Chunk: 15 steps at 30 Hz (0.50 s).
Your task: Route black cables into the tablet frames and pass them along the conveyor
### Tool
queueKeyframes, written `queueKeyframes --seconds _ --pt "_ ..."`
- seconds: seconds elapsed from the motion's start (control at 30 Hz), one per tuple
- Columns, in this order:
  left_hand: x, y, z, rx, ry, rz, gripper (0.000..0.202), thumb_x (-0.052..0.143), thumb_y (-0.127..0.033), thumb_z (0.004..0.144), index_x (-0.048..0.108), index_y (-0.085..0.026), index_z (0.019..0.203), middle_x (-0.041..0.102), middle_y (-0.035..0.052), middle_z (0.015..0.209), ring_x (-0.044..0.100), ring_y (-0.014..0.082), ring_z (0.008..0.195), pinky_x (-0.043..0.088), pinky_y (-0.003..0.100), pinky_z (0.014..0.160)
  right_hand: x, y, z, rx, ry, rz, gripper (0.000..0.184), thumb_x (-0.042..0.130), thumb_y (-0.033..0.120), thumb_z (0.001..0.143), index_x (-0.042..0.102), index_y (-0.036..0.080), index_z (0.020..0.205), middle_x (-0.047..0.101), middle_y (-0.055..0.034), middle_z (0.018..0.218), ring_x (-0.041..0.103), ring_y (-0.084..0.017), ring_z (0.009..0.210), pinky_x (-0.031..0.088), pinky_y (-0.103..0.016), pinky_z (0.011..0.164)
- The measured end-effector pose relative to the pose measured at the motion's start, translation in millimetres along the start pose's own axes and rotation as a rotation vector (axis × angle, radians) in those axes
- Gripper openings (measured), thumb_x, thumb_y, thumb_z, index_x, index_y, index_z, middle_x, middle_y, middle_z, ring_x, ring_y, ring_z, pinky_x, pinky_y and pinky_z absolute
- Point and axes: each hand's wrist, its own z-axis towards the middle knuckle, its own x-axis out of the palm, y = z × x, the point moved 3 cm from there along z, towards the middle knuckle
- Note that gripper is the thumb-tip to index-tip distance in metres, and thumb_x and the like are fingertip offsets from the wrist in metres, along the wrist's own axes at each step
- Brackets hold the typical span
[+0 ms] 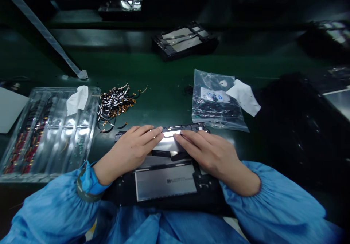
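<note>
The left hand and the right hand rest on an open device on the green table, directly in front of the person's body. Its dark far edge carries small parts, with a bright silver plate in the gap between the hands. The left fingers lie long and close together, tips at that edge; the right fingers reach in from the other side, lightly bent, the index tip on the plate. Both thumbs are mostly hidden, so I cannot tell whether either hand grips the device or only presses down.

Nearer the body lies a grey panel with a small printed mark; whether it belongs to the same device is unclear.

Uneven pressure from the 2 hands could tilt the device or bend the thin plate. A fingertip sliding along the far edge could dislodge a small part there. Bare skin could smudge the shiny surface.

The pile of cables spreads loosely just beyond the left hand, and its nearest strands lie close to the device's left end; a sideways shove could catch or crease them. The left sleeve sits against the near edge of the clear tray, so a quick pull of that arm might jog the tray.
</note>
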Motion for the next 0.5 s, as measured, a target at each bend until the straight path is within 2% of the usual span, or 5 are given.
queueKeyframes --seconds 0.2,0.3,0.4,0.47,0.5 --pt "-0.5 0.4 0.4 -0.006 -0.003 -0.005 0.037 0.039 -0.006 0.090 0.054 -0.010 0.124 0.059 0.0117 0.128 0.053 0.0254 0.113 0.048 0.038 0.083 1.5 -0.5 -4.4 0.014 0.053 -0.015 0.032 0.037 0.002 0.090 0.062 0.008 0.110 0.068 -0.0140 0.102 0.058 -0.019 0.069 0.045 -0.032 0.055" --pt "-1.1 4.8 -0.6 -0.032 -0.021 -0.058 0.035 0.040 -0.008 0.090 0.056 -0.013 0.120 0.060 0.0111 0.126 0.055 0.0244 0.112 0.048 0.037 0.082 -1.9 -4.3 -16.7 0.109 0.052 0.089 0.034 0.037 0.002 0.088 0.062 0.011 0.111 0.066 -0.0151 0.109 0.061 -0.020 0.078 0.050 -0.031 0.058" --pt "-0.9 11.0 0.1 -0.100 -0.044 -0.216 0.031 0.038 -0.012 0.093 0.058 -0.018 0.117 0.061 0.0080 0.123 0.057 0.0196 0.110 0.048 0.034 0.085 -9.8 -9.3 -34.1 0.336 -0.090 0.345 0.030 0.046 0.006 0.088 0.061 0.017 0.111 0.063 -0.0133 0.115 0.063 -0.020 0.096 0.054 -0.031 0.073" --pt "2.2 14.6 3.1 -0.201 -0.049 -0.275 0.030 0.040 -0.020 0.096 0.054 -0.017 0.121 0.060 0.0085 0.121 0.057 0.0179 0.108 0.048 0.032 0.088 -13.0 -13.2 -46.9 0.571 -0.187 0.419 0.024 0.053 0.015 0.089 0.061 0.020 0.110 0.065 -0.0108 0.110 0.064 -0.020 0.097 0.054 -0.032 0.079" --pt "4.5 15.9 5.3 -0.259 -0.048 -0.260 0.030 0.041 -0.026 0.096 0.054 -0.015 0.121 0.061 0.0094 0.116 0.058 0.0185 0.106 0.048 0.032 0.088 -12.9 -14.9 -53.2 0.703 -0.193 0.408 0.021 0.054 0.022 0.089 0.062 0.020 0.109 0.067 -0.0098 0.105 0.065 -0.021 0.092 0.054 -0.034 0.078"
